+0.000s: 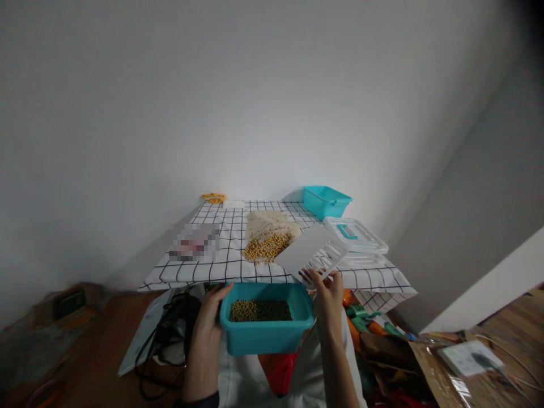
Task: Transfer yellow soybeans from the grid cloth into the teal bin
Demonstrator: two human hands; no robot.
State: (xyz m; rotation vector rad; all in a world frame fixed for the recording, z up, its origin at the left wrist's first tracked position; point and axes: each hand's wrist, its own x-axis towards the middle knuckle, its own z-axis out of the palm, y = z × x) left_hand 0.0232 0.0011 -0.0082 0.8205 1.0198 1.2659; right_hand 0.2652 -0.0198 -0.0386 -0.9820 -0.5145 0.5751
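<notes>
A teal plastic box (267, 339) is held at the table's front edge, over the lap. Inside lie yellow beans (243, 310) on the left and small dark green beans (274, 309) on the right. My left hand (209, 309) grips the box by its left end, thumb on the rim. My right hand (326, 292) is closed on the lower edge of a thin white slotted plastic sheet (308, 247), tilted above the box's right end. Behind the sheet, a heap of yellow beans (267, 247) spills beside a pale, see-through bag (267, 220) on the table.
On the checked tablecloth (232, 241) stand another teal box (323, 204) and clear lids with a teal handle (357, 235). A blurred packet (193, 242) lies left; a yellow item (213, 198) sits near the wall. Black cables (170, 328) and bags (378, 340) flank my legs.
</notes>
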